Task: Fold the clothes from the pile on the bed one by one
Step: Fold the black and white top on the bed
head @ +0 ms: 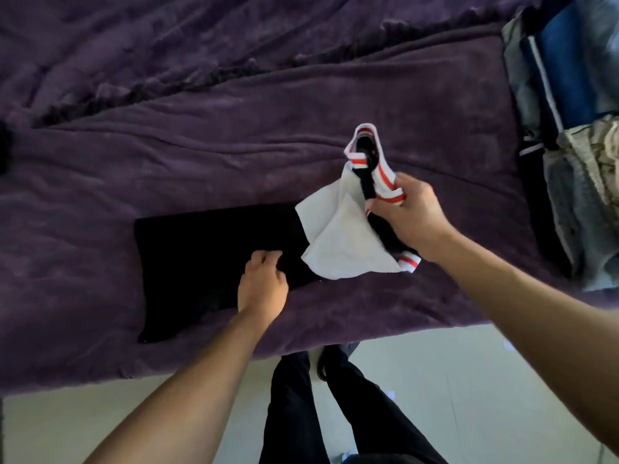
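Note:
A shirt with a black body (pixel 201 259) lies flat on the purple blanket (pixel 234 135), near the bed's front edge. Its upper part is white with red-striped trim (pixel 345 239) and is bunched up at the right end. My right hand (pixel 412 219) grips that white part by the striped collar and lifts it off the bed. My left hand (pixel 263 283) rests on the black body near its lower edge, fingers bent against the cloth. The pile of clothes (pixel 576 135) sits at the bed's right side.
The pile holds blue, grey and beige garments up to the right frame edge. The bed's front edge runs across the lower middle, with pale floor (pixel 100 416) below it. My legs in dark trousers (pixel 301 413) stand against the bed. A dark object (pixel 5 149) sits at the far left.

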A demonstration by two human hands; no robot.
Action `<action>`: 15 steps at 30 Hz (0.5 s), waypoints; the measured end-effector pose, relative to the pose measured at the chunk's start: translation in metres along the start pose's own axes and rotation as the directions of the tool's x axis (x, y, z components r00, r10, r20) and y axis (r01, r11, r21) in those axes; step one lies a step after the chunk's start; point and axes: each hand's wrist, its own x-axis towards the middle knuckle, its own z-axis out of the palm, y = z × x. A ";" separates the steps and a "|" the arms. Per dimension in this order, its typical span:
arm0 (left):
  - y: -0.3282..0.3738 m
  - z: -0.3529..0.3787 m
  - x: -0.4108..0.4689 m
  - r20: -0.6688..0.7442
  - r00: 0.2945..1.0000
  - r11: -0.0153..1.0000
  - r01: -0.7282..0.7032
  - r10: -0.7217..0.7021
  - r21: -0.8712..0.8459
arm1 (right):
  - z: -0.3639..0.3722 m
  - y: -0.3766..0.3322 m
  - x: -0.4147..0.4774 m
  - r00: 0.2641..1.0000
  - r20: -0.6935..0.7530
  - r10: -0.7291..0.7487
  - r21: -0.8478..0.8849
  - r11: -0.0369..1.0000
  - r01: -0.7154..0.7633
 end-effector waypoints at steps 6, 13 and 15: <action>-0.067 -0.033 -0.048 -0.097 0.934 0.937 0.333 -0.343 -0.105 | 0.123 -0.043 -0.032 0.907 0.409 -0.099 -0.151 0.973 0.174; -0.090 -0.035 -0.058 -0.158 0.962 0.975 0.223 -0.224 -0.024 | 0.122 0.002 -0.030 0.987 0.128 0.095 -0.164 0.984 -0.074; -0.078 -0.025 -0.047 -0.130 0.991 0.996 0.026 -0.014 0.087 | 0.099 0.023 -0.016 0.985 -0.014 0.171 -0.213 0.962 -0.170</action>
